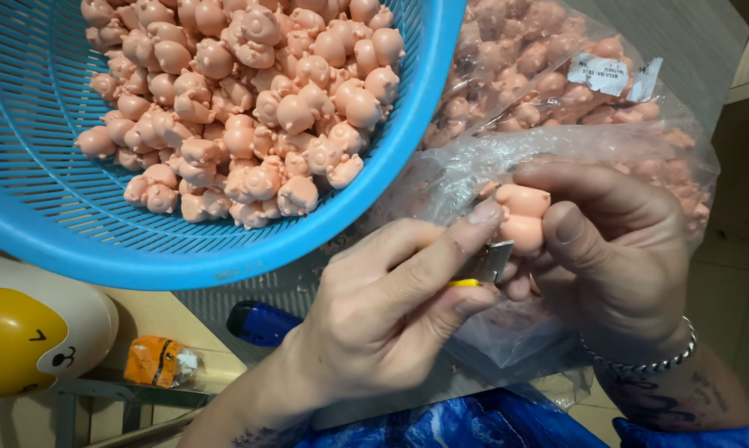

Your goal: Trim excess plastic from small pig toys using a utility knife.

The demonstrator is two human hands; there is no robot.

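Presently the right hand point(615, 249) pinches one pink pig figure point(522, 217) while the left hand's point(391, 307) grip holds one blade point(486, 261).

Hands hemmed in between basket and bags

The blue basket point(51, 207), heaped with pink pig figures point(250, 108), blocks the far left, its rim just beside the left hand point(383, 307). Clear plastic bags point(557, 108) of more figures close off the far right and lie right behind the right hand point(615, 249). Open room shows only near left, under the basket, around a small orange packet point(160, 362).
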